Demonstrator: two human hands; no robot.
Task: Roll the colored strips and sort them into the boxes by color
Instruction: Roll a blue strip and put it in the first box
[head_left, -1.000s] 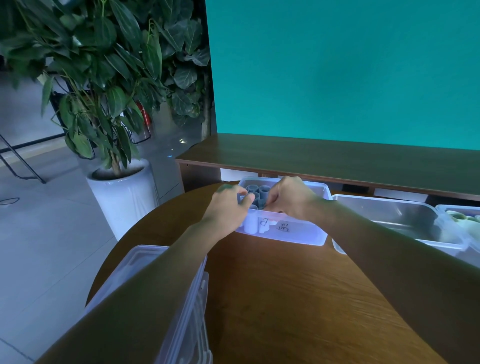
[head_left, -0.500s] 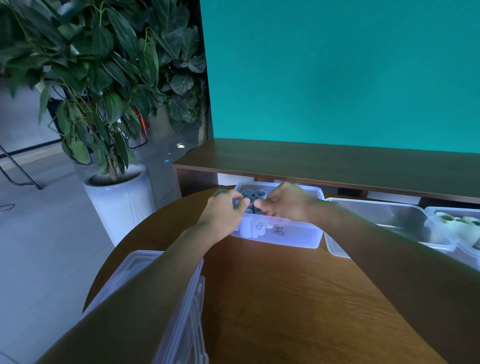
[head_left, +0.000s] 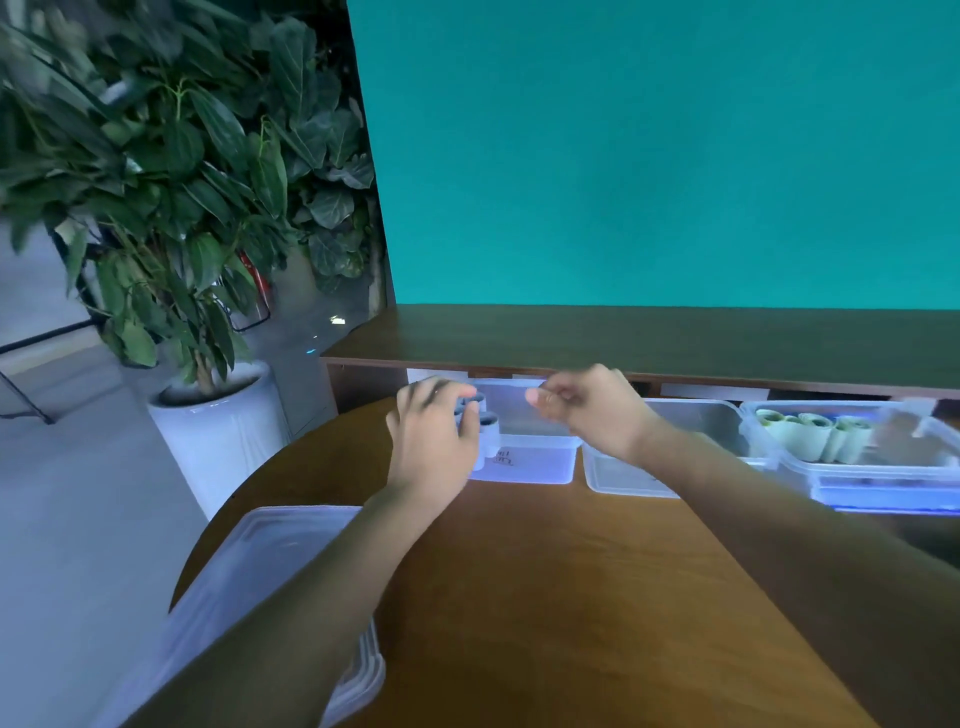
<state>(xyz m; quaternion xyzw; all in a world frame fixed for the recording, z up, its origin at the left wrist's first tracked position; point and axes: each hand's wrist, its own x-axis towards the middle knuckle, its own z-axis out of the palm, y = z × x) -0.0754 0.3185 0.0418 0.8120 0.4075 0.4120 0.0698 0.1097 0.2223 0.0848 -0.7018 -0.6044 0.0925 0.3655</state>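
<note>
Left hand (head_left: 434, 436) over the left end of the clear box (head_left: 524, 460), fingers resting on the grey rolls (head_left: 485, 418) inside; grip unclear from blur. Right hand (head_left: 587, 410) above the box, fingers curled, apparently holding nothing. Green rolls (head_left: 810, 434) sit in the far-right box (head_left: 883, 475) on the desk (head_left: 545, 597).

both hands (head_left: 434, 441) (head_left: 597, 415) hover over the left clear box (head_left: 535, 462) of grey rolls (head_left: 488, 423) on the wooden table (head_left: 545, 597).
</note>
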